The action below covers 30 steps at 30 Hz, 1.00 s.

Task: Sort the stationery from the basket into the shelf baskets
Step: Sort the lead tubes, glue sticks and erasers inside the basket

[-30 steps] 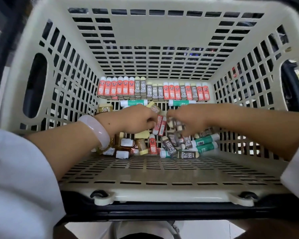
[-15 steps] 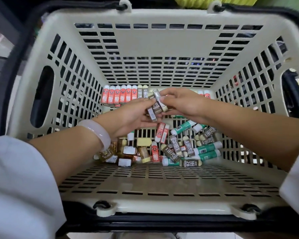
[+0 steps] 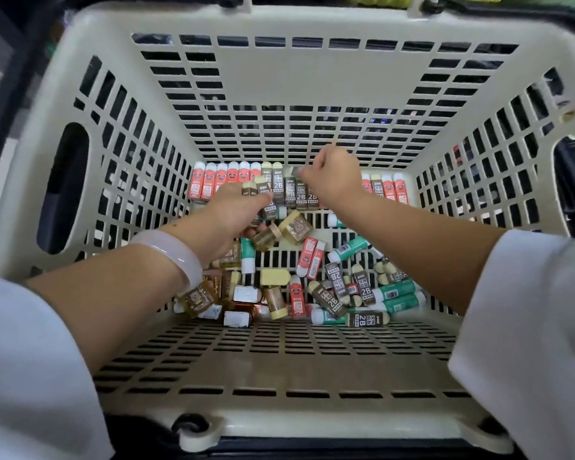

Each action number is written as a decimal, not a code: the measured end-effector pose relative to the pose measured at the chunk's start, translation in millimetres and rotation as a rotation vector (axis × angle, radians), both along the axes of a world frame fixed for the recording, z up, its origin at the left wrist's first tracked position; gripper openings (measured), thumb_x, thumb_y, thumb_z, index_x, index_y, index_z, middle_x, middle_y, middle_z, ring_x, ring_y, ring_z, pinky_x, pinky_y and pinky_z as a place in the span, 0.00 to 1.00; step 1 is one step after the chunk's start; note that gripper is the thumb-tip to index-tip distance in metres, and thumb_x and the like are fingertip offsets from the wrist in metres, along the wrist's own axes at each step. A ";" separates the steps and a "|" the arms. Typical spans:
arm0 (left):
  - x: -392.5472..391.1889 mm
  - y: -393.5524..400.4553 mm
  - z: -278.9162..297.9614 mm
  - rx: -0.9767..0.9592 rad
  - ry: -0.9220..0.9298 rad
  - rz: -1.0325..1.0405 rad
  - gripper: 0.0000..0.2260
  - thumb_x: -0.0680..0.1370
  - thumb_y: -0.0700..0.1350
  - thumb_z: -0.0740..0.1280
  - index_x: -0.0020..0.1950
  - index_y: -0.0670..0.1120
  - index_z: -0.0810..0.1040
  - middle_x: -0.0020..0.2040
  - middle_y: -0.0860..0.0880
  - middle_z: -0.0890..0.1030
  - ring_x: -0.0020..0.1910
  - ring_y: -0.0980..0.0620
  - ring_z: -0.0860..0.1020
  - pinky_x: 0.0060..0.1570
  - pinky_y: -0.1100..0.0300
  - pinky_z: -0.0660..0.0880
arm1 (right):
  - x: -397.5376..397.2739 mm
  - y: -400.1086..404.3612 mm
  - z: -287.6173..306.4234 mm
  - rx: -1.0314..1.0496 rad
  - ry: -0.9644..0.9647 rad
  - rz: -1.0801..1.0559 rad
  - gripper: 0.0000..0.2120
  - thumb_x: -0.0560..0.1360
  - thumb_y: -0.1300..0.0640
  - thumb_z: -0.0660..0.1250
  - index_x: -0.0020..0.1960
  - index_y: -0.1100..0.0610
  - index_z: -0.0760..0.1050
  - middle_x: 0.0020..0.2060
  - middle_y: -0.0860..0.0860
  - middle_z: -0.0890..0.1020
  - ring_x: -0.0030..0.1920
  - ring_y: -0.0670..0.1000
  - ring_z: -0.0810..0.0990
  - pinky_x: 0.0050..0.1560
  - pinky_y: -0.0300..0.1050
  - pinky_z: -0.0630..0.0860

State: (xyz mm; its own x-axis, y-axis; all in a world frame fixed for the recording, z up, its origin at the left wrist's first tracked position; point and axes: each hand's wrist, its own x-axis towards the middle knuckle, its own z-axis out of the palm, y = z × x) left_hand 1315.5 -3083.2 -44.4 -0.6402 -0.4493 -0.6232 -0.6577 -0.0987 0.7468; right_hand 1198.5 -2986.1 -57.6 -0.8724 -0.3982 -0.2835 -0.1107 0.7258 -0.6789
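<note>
I look down into a beige slotted basket. Along its far wall stands a row of red lead boxes and brown 2B boxes. My left hand hovers just in front of that row and grips a few brown 2B boxes. My right hand is at the row's middle, fingers curled, pinching a blurred brown box at the top of the row. A loose pile of red, brown, green and gold items lies on the basket floor under my forearms.
Green tubes lie at the pile's right, gold-brown little jars and wrapped pieces at its left. The near part of the basket floor is bare. A black handle hangs outside the right wall.
Both hands rose from the loose pile and moved to the row at the far wall. The right hand carried a brown box from the left hand's bundle to the row.
</note>
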 end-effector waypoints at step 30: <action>-3.1 -1.9 -1.4 -0.021 0.034 -0.040 0.10 0.78 0.44 0.64 0.43 0.37 0.74 0.51 0.48 0.76 0.46 0.54 0.74 0.32 0.67 0.74 | 0.7 -5.2 -23.9 -0.136 -0.148 -0.172 0.03 0.75 0.61 0.66 0.48 0.56 0.73 0.45 0.52 0.77 0.45 0.49 0.75 0.47 0.40 0.74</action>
